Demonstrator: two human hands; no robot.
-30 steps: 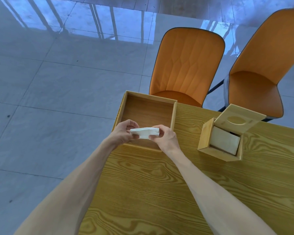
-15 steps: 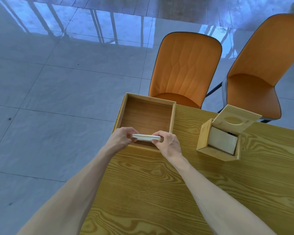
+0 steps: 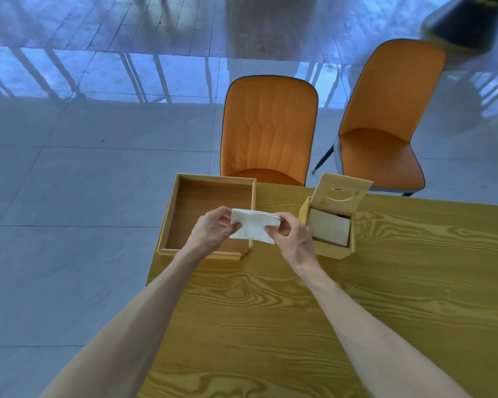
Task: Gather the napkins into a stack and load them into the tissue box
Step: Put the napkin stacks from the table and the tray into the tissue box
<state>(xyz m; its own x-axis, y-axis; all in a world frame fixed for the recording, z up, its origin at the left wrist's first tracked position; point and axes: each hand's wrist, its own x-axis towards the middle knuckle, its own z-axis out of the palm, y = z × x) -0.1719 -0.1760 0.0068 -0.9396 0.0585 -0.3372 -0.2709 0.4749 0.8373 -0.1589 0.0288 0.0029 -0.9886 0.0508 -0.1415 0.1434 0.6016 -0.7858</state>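
Note:
A small stack of white napkins [image 3: 253,228] is held between both hands above the right wall of a shallow wooden tray [image 3: 173,208]. My left hand [image 3: 212,229] pinches the stack's left end and my right hand [image 3: 292,239] pinches its right end. Just to the right stands the wooden tissue box [image 3: 337,251] with its hinged lid [image 3: 341,193] tipped up; the lid has an oval slot. Pale napkins [image 3: 329,228] lie inside the box. The tray's floor is bare where it shows.
The tray and box sit at the far end of a yellow wood-grain table [image 3: 299,326], whose left edge drops to a grey tiled floor. Two orange chairs [image 3: 269,130] [image 3: 383,122] stand beyond the far edge. A dark object [image 3: 469,21] is at the top right.
Both hands have carried the napkin stack rightward from the tray's front wall toward the tissue box and tilted its flat face toward me. The camera has shifted as well.

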